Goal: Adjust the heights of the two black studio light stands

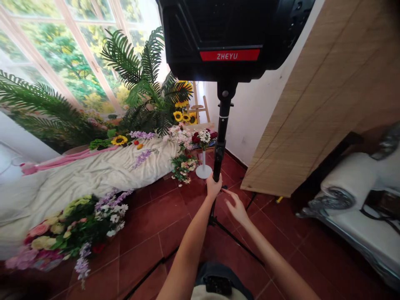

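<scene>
Right in front of me stands a black light stand (222, 125) with its legs spread on the floor. On its top sits a large black studio light (218, 25) with a red "ZHEYU" label. My left hand (214, 186) is wrapped round the pole below the middle clamp. Beside it, my right hand (236, 207) has its fingers apart, the index fingertip at a small black knob (224, 188) on the stand. Whether that fingertip touches the knob I cannot tell. Part of the pole is hidden behind my left hand and forearm.
To the left lies a cream cloth (93, 166) with flowers around it, and a large bouquet (71, 229) in front. A white flower stand (203, 171) is close behind the pole. A wooden slat blind (290, 125) leans on the right, near a white sofa (365, 200).
</scene>
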The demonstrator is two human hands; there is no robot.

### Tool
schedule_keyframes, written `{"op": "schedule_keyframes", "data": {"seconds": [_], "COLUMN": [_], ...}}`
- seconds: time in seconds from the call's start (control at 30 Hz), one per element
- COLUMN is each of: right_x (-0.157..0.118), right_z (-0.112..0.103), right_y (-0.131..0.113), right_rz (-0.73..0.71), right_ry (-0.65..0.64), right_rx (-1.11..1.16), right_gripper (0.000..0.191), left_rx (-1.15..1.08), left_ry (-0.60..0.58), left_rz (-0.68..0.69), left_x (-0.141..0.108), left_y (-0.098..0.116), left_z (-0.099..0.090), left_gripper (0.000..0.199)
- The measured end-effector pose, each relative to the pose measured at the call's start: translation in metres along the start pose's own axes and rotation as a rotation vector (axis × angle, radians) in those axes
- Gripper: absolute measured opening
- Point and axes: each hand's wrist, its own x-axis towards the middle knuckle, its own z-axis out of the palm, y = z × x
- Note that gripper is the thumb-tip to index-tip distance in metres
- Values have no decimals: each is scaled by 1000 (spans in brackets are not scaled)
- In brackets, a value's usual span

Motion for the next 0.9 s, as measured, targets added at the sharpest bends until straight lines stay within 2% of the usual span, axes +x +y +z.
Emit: {"op": "schedule_keyframes", "data": {"seconds": [0.1, 0.2, 0.27, 0.43, 0.57, 0.7, 0.9], "right_x": [1, 2, 4, 14, 22, 26, 31], "right_z": [8, 9, 4, -12, -15, -14, -17], "right_y": [-3, -7, -8, -11, -10, -2, 17], "right_rz": [178, 225, 155, -119, -201, -275, -394], "right_ry": [41, 48, 31, 24, 93, 186, 244], "right_rx": [297, 362, 240, -230, -470, -604, -653], "right_gripper": [38, 38, 38, 44, 36, 27, 21], "left_rx": [38, 50, 36, 7, 13, 26, 22], "left_ry": [17, 20, 14, 32, 36, 42, 20], "left_rz": [7, 14, 13, -26, -19, -3, -13], "left_x": [1, 1, 0, -1, -1, 0, 0], "left_y": [-1, 0, 3, 10, 10, 9, 5], "left_z": [1, 1, 0, 0, -1, -1, -1], "left_gripper": [34, 34, 34, 36, 35, 34, 35]}}
